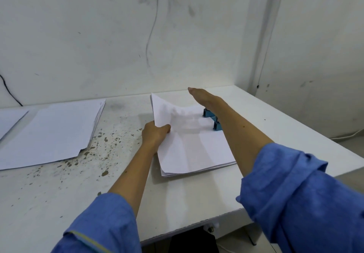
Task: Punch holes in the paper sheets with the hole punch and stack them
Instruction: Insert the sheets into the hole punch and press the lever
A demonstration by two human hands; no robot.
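Left hand [155,134] pinches the left edge of a thin white sheet [173,115], curling it up off the paper stack [197,154] on the white table [187,197]. Right hand [204,98] lies flat, fingers straight, holding nothing, above a blue metal hole punch [213,122] at the stack's far edge; the forearm hides most of it. Another loose stack [55,130] lies well left, beyond brown speckles.

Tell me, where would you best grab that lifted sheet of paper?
By its raised left edge, coming from the left, as the left hand does now. The sheet curls up off the stack there, so fingers slip under; its right edge lies at the blue hole punch.
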